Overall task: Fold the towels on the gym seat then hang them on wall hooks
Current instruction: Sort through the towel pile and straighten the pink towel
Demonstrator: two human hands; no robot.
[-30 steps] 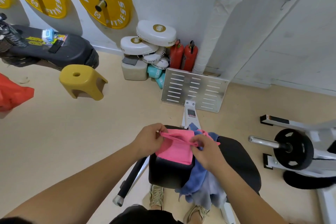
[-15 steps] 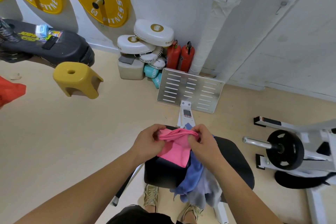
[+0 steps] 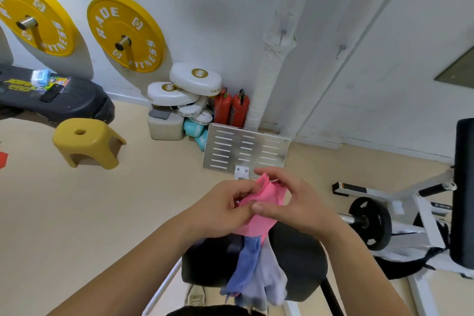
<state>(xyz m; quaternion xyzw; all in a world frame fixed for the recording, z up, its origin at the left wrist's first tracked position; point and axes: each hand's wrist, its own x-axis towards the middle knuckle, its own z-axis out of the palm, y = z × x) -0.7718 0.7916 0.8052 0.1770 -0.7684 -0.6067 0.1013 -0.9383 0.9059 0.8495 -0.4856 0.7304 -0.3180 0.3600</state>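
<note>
A folded pink towel [image 3: 259,226] is lifted above the black gym seat [image 3: 300,261]. My left hand [image 3: 223,208] grips its left side with curled fingers. My right hand [image 3: 292,202] pinches its top right edge. A blue towel [image 3: 246,261] and a pale grey towel [image 3: 266,277] lie crumpled on the seat and hang over its near edge. Two small wall hooks [image 3: 283,33] [image 3: 342,49] are on the white wall straight ahead, both bare.
A slotted metal footplate [image 3: 246,151] stands in front of the seat. A yellow stool [image 3: 87,141] is on the floor to the left. Boxing pads [image 3: 195,79], two red extinguishers [image 3: 232,108], yellow weight plates [image 3: 125,33] and a barbell machine [image 3: 372,220] line the surroundings.
Both hands have lifted the pink towel off the seat and drawn together around it. The view has tilted up toward the wall.
</note>
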